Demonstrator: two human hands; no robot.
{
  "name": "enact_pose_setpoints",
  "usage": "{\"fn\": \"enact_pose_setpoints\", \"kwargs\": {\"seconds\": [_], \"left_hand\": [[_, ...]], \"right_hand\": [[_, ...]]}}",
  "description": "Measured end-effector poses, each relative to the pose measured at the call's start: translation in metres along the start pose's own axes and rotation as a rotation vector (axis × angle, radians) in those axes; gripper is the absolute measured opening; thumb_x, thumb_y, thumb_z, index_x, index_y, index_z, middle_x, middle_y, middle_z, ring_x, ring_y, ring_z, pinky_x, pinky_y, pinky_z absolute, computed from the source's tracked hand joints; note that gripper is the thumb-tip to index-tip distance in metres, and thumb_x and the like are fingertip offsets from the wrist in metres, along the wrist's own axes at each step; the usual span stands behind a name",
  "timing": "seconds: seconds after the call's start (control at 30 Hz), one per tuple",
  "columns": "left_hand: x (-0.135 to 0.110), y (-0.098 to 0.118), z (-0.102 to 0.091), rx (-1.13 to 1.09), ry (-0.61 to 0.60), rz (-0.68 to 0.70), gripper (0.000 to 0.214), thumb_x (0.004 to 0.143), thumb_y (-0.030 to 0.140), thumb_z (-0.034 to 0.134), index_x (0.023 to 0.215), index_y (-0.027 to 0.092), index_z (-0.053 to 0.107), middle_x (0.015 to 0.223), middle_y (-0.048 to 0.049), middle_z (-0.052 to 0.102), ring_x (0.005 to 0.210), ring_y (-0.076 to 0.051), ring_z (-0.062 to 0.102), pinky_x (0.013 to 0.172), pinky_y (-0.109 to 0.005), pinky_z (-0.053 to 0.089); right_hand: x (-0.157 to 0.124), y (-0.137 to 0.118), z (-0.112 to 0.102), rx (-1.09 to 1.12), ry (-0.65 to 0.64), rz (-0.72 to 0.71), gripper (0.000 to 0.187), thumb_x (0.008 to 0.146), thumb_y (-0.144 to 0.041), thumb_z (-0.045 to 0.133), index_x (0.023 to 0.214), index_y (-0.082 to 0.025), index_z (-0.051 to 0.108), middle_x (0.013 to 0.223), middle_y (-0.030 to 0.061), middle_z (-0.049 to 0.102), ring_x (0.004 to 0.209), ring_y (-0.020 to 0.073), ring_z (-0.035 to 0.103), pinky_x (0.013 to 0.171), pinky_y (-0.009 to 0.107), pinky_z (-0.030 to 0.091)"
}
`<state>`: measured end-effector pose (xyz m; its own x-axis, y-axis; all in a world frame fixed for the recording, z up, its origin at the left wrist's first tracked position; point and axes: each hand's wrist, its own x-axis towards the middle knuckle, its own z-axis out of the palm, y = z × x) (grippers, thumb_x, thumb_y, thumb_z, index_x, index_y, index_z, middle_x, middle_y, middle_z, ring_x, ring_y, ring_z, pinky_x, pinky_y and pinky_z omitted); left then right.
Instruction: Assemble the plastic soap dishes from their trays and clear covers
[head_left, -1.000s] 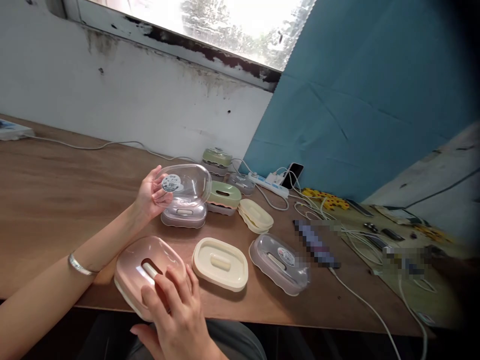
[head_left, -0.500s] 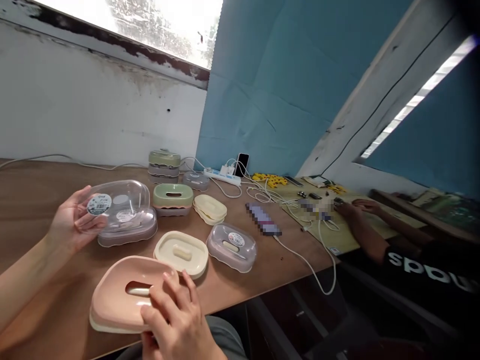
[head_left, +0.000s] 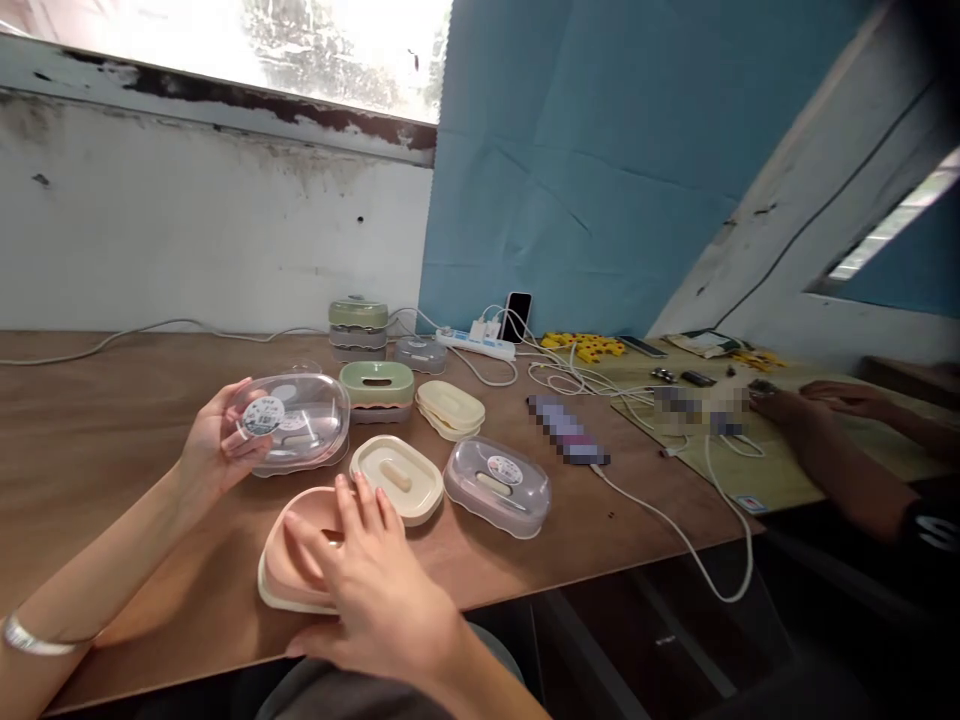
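Observation:
On the left, my left hand (head_left: 202, 440) pinches the edge of a clear plastic lid (head_left: 322, 400) with a round sticker. Behind and under that lid, a similar clear-covered box is partly hidden. At the table's front edge, my right hand (head_left: 397, 590) lies over a pink oval tray with a slot (head_left: 289, 545), fingers spread, covering its right part. A cream base (head_left: 281, 600) shows beneath the pink tray. Just beyond my right fingertips is a cream oval tray (head_left: 427, 487) with a raised bar. To its right sits a closed soap box with a clear lid (head_left: 502, 485).
Farther back are green and pink stacked trays (head_left: 375, 382), stacked cream pieces (head_left: 450, 405) and piled boxes (head_left: 358, 325). A power strip (head_left: 476, 344) with cables stands by the wall. A phone (head_left: 566, 430) charges at centre right. Another person's arms (head_left: 817, 440) work at the right.
The view has swung left, so things appear shifted right. My right hand has moved from the pink tray's right edge to across its top, fingers flatter. My left hand still holds the clear lid.

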<state>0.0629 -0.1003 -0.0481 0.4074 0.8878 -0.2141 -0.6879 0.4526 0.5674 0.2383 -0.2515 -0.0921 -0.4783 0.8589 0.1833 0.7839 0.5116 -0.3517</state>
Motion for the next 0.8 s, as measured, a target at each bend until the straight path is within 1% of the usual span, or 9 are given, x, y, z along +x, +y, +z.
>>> {"fn": "enact_pose_setpoints", "kwargs": {"seconds": [0.03,0.1,0.17,0.2,0.3,0.4,0.5,0.7,0.8], "left_hand": [[0.000,0.000,0.001,0.014,0.002,0.035,0.054,0.101,0.030,0.022,0.051,0.017,0.040,0.028,0.0072,0.036,0.013,-0.005,0.032,0.021,-0.014,0.019],[-0.001,0.001,0.002,0.043,0.007,0.087,0.053,0.101,0.026,0.024,0.051,0.016,0.039,0.028,0.0071,0.035,0.014,-0.005,0.030,0.021,-0.014,0.018],[-0.001,0.001,0.003,0.059,0.012,0.111,0.053,0.101,0.025,0.025,0.051,0.016,0.040,0.028,0.0075,0.033,0.014,-0.005,0.029,0.021,-0.014,0.016],[-0.001,0.002,0.003,0.064,0.014,0.120,0.052,0.101,0.025,0.025,0.052,0.016,0.040,0.028,0.0077,0.032,0.015,-0.005,0.028,0.021,-0.014,0.015],[-0.001,0.003,0.003,0.067,0.019,0.150,0.051,0.101,0.024,0.025,0.053,0.016,0.040,0.029,0.0082,0.032,0.015,-0.004,0.025,0.022,-0.014,0.013],[-0.001,0.004,0.003,0.060,0.020,0.177,0.051,0.101,0.023,0.024,0.053,0.016,0.039,0.031,0.0084,0.032,0.016,-0.003,0.022,0.022,-0.014,0.013],[-0.002,0.005,0.004,0.052,0.018,0.184,0.050,0.101,0.023,0.023,0.054,0.017,0.039,0.032,0.0084,0.033,0.017,-0.003,0.020,0.021,-0.015,0.012],[-0.004,0.005,0.004,0.054,0.011,0.139,0.051,0.102,0.023,0.024,0.054,0.017,0.038,0.031,0.0077,0.035,0.017,-0.004,0.027,0.022,-0.014,0.016],[-0.003,0.003,0.002,0.048,0.013,0.129,0.050,0.101,0.022,0.026,0.052,0.017,0.035,0.031,0.0075,0.034,0.016,-0.004,0.028,0.021,-0.013,0.017]], "right_hand": [[0.001,0.005,-0.006,0.019,-0.039,-0.025,0.094,0.071,-0.054,0.073,0.146,-0.027,0.024,0.152,0.0269,0.022,0.142,0.0468,0.015,0.106,0.065,0.026],[0.003,0.011,-0.016,0.046,-0.062,-0.047,0.081,0.077,-0.049,0.070,0.143,-0.026,0.030,0.146,0.0225,0.036,0.141,0.0407,0.025,0.106,0.058,0.031],[0.007,0.013,-0.022,0.050,-0.038,-0.038,0.071,0.078,-0.046,0.069,0.138,-0.026,0.038,0.137,0.0173,0.047,0.134,0.0354,0.037,0.104,0.053,0.035],[0.010,0.012,-0.024,0.043,-0.018,-0.032,0.069,0.078,-0.046,0.069,0.137,-0.026,0.039,0.133,0.0156,0.050,0.130,0.0339,0.042,0.103,0.051,0.037],[0.017,0.008,-0.025,0.011,0.022,-0.045,0.078,0.074,-0.049,0.072,0.139,-0.026,0.036,0.131,0.0146,0.050,0.120,0.0328,0.047,0.100,0.052,0.038],[0.021,0.005,-0.022,-0.005,0.011,-0.068,0.084,0.070,-0.048,0.075,0.140,-0.026,0.034,0.130,0.0141,0.050,0.117,0.0325,0.048,0.098,0.051,0.038],[0.020,0.006,-0.018,-0.024,-0.008,-0.063,0.084,0.068,-0.045,0.077,0.139,-0.025,0.036,0.130,0.0137,0.049,0.116,0.0325,0.048,0.098,0.050,0.038],[0.015,0.007,-0.010,-0.043,-0.001,-0.011,0.078,0.072,-0.047,0.073,0.138,-0.026,0.037,0.140,0.0143,0.041,0.121,0.0338,0.044,0.095,0.051,0.038],[0.015,0.008,-0.010,-0.028,0.004,-0.005,0.079,0.073,-0.049,0.072,0.140,-0.027,0.036,0.143,0.0129,0.040,0.120,0.0323,0.045,0.096,0.050,0.038]]}}
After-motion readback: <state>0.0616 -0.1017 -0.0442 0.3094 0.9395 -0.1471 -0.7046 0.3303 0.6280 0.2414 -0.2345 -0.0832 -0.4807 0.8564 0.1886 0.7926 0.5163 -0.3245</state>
